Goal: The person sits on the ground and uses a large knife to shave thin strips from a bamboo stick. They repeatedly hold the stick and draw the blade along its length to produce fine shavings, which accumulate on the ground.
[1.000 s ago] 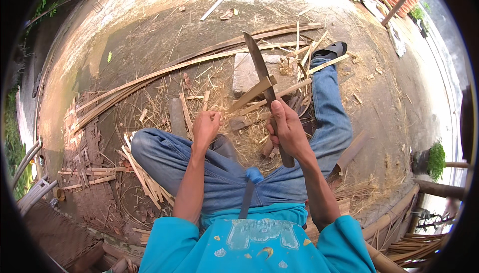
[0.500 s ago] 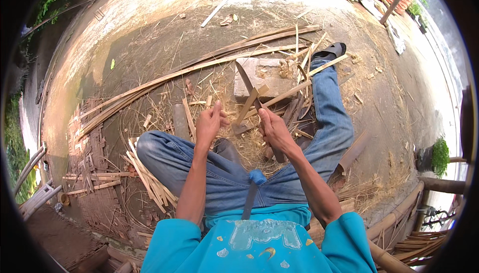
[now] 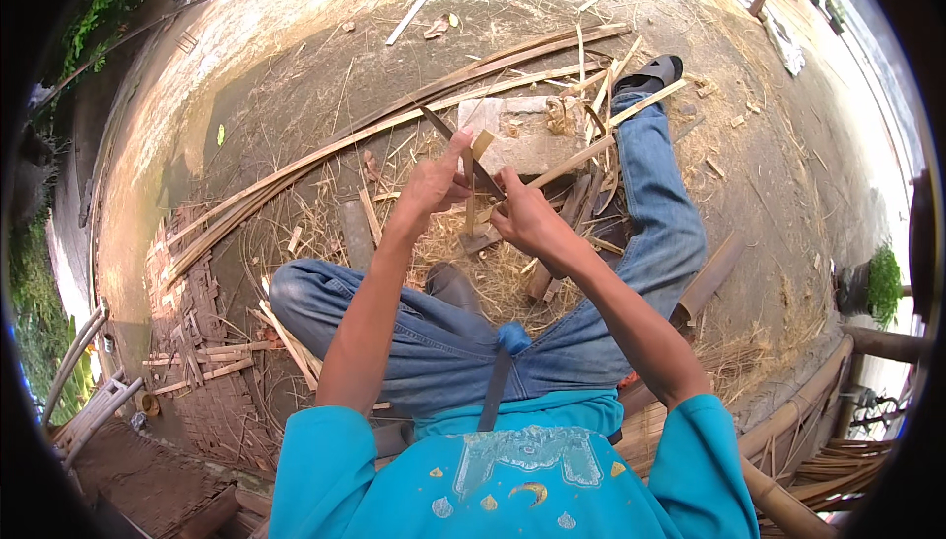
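Note:
My right hand (image 3: 532, 216) is closed around the handle end of a long knife (image 3: 439, 125), its dark blade slanting up to the left. A short pale bamboo strip (image 3: 482, 145) sits across the blade, its split lower part hanging towards the ground. Beside it, my left hand (image 3: 434, 186) has its thumb up against the blade and its fingers bent around the strip, partly hidden. Just beyond my hands lies a pale stone block (image 3: 522, 135). Another bamboo strip (image 3: 572, 163) leans past the block towards my outstretched foot.
Long bamboo strips (image 3: 325, 157) lie across the ground beyond my bent leg. Shavings (image 3: 493, 288) cover the ground between my legs. A split bamboo piece (image 3: 711, 273) rests outside my right leg, and a woven mat (image 3: 212, 312) lies at the left.
My left hand has moved up and right to the bamboo strip on the blade. My right hand has risen and moved slightly left, and the knife now slants further left.

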`<state>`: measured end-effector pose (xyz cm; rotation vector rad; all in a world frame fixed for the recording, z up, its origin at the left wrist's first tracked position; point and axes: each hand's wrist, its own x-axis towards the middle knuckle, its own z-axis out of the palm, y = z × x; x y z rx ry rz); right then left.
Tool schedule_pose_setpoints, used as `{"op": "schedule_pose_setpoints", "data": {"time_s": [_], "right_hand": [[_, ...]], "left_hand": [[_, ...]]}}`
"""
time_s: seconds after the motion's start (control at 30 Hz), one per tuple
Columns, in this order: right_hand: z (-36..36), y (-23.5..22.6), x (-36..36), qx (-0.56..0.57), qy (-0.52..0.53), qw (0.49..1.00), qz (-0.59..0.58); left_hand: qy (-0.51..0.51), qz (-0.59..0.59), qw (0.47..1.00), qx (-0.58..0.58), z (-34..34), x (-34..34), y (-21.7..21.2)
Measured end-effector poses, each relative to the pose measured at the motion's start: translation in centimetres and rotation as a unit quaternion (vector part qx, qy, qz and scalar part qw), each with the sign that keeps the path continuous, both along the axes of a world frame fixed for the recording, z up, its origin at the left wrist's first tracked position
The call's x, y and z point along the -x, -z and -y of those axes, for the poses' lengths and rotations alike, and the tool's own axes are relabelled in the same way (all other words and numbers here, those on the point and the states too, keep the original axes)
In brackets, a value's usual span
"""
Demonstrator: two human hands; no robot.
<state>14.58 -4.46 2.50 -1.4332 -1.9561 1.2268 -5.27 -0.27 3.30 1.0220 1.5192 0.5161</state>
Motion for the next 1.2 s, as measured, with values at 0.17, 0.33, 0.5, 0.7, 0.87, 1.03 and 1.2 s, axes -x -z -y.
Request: {"op": "schedule_pose_setpoints", "data": {"time_s": [0.17, 0.33, 0.5, 0.7, 0.87, 1.03, 1.2], "right_hand": [[-0.2, 0.8, -0.1, -0.018, 0.011, 0.993, 0.117], [-0.3, -0.5, -0.6, -0.012, -0.003, 0.999, 0.043], [-1.9, 1.3, -1.0, -0.045, -0.023, 0.988, 0.144], [-1.1, 1.3, -1.0, -0.038, -0.011, 0.988, 0.15], [-1.5, 0.0, -0.5, -0.007, -0.013, 0.982, 0.186], [-1.5, 0.1, -0.6, 0.045, -0.015, 0.986, 0.163], [-1.7, 2.2, -0.7, 0.041, -0.011, 0.983, 0.18]], "left_hand": [[-0.046, 0.05, 0.998, -0.016, 0.3, -0.8, 1.1], [-0.051, 0.048, 0.998, 0.003, 0.3, -0.7, 0.9], [-0.062, 0.164, 0.984, -0.026, 1.0, -0.7, 1.9], [-0.013, 0.145, 0.989, -0.013, 1.4, 0.0, 1.5], [0.047, 0.088, 0.995, 0.01, 1.2, -0.1, -2.5], [0.041, 0.158, 0.985, -0.054, 2.0, -0.2, -1.3], [0.034, 0.189, 0.98, -0.052, 2.7, -0.5, -1.2]]}}
